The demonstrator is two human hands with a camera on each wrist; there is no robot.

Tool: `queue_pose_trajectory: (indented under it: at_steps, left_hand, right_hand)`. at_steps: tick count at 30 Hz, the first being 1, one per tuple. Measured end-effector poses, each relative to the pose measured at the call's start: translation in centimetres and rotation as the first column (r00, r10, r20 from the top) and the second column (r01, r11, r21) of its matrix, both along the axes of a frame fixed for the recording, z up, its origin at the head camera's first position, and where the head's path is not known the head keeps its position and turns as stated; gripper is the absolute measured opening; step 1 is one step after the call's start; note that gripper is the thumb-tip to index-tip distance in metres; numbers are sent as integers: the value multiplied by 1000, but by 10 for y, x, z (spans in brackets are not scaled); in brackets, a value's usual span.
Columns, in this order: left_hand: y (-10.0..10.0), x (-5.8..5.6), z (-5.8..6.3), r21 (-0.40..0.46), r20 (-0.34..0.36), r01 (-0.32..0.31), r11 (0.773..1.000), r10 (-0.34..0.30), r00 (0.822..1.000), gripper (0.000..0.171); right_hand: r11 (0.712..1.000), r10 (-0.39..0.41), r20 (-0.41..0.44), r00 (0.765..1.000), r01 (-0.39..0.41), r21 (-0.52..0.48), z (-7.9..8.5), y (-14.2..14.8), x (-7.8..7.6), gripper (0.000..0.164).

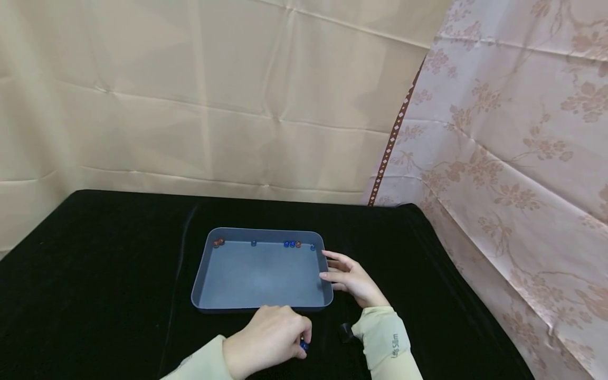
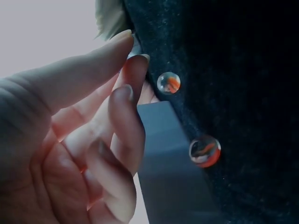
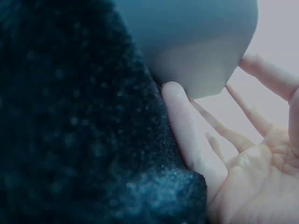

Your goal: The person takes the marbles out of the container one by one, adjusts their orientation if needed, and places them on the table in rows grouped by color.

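**Blue marble pinched near the tray**

It sits between the thumb and fingertips of the left hand, nearly closed together, just short of the tray's near rim. The step in hand looks like picking it up; the next move seems to call for a firm pinch and clean lift. 2 orange-swirled marbles lie nearby, apart from the fingers. The right hand is spread, fingertips against the tray's right wall, gripping nothing. Inside, 7 other marbles line the far wall; a black-covered desk lies beneath.
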State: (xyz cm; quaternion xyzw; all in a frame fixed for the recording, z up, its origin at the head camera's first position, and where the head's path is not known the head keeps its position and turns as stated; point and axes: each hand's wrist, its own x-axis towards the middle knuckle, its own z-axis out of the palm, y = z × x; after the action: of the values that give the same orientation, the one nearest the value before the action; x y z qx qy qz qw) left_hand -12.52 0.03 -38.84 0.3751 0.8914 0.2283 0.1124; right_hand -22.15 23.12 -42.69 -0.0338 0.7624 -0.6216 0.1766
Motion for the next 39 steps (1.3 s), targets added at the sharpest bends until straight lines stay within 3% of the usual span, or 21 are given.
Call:
queue_pose_trajectory:
  at_steps: [10, 22, 39]
  left_hand:
    - [2, -1, -7, -47, -33, 42, 998, -44, 999, 12]
    - [4, -1, -7, -83, -48, 58, 995, -62, 997, 12]
    - [5, -1, -10, -97, -65, 50, 994, -56, 996, 15]
  right_hand:
    - [1000, 8, 0, 1000, -8, -11, 0, 0, 1, 62]
    - [1000, 6, 2, 1000, -6, 1, 1, 0, 1, 62]
    - [1000, 6, -6, 1000, -6, 4, 0, 0, 1, 62]
